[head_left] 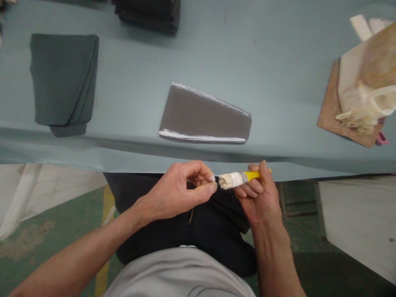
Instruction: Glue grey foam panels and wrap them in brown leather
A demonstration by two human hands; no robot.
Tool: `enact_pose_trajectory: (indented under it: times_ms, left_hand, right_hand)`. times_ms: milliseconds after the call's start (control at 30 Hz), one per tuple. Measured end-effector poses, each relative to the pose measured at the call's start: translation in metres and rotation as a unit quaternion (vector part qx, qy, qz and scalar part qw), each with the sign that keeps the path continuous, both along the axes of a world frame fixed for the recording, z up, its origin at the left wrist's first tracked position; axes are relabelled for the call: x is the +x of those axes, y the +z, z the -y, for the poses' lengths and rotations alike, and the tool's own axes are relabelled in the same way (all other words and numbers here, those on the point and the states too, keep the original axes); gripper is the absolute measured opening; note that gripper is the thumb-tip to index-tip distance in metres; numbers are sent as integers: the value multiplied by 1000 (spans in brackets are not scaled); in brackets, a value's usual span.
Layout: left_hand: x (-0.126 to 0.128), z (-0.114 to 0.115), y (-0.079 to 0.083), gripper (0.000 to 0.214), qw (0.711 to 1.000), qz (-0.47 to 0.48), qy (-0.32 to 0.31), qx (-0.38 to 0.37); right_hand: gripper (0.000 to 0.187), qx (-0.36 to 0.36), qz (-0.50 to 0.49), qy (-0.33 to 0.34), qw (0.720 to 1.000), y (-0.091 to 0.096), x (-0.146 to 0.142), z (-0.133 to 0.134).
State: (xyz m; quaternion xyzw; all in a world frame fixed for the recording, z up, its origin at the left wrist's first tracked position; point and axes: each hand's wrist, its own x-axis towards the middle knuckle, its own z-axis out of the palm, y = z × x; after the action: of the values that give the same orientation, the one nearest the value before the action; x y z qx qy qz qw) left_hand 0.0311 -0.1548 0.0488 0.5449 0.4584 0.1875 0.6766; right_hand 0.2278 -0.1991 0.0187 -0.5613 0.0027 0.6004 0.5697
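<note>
My right hand (258,194) is closed around a small brush (238,179) with a yellow handle and pale, glue-caked bristles, held below the table's front edge over my lap. My left hand (182,189) is curled in a pinch, its thumb and fingertips touching the bristle tips. On the blue-grey table (278,62) just beyond my hands lies a stack of grey wedge-shaped pieces (206,117) with white edges.
A folded dark grey cloth pile (63,82) lies at the left of the table. A dark stack (148,14) sits at the far edge. At the right, a glue-smeared container (368,86) rests on a brown board (329,111). Green floor shows below.
</note>
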Motion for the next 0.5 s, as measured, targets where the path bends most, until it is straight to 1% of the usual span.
enact_pose_trajectory:
  times_ms: [133,267,367,500]
  left_hand:
    - [-1,-2,2,15,1000,-13,-19,7]
    - [-2,-3,3,18,999,-10,-31,2]
    - [-2,-5,3,18,999,-13,-38,17]
    - [-3,-6,3,14,998,-9,-43,39]
  right_hand:
    - [55,-18,2,-7,1000,2,-4,-1]
    - [62,-13,3,-3,1000,2,-4,-2]
    - [66,-13,3,2,1000,0,-4,-2]
    - [60,-12,6,9,1000,-2,-3,-1]
